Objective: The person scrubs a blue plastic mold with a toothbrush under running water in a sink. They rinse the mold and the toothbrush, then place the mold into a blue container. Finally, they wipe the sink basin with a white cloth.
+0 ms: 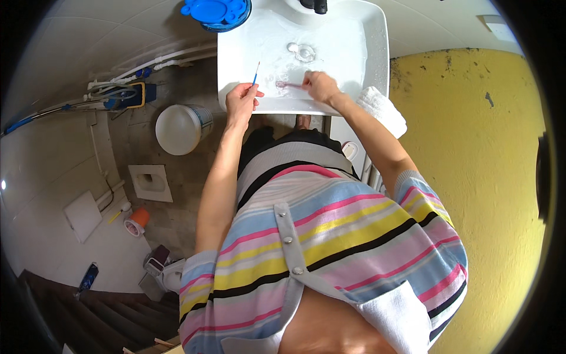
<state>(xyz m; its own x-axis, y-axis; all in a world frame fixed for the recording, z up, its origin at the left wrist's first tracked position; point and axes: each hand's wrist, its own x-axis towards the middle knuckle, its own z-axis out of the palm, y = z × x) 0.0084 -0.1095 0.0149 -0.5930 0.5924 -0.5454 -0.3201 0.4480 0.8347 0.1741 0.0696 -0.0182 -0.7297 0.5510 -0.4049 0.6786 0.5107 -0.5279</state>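
My left hand [241, 104] is closed on a thin paintbrush [255, 76] with a blue handle, its tip pointing up over the white sink [377, 65]. To its right, my right hand [322, 88] is closed around a slim pinkish stick-like tool [289, 84], blurred, whose wider end reaches left, low over the wet basin. I cannot make out its exact kind. Beyond both hands lies the round drain [305, 53], with a small pale plug-like piece [292, 47] beside it. Water glistens on the basin floor.
A blue paint palette [215, 9] sits on a round blue container at the sink's back left corner. A white towel [383, 112] hangs at the right corner, near the yellow wall [471, 153]. A white bucket [177, 130] and a squat toilet [151, 183] are on the left.
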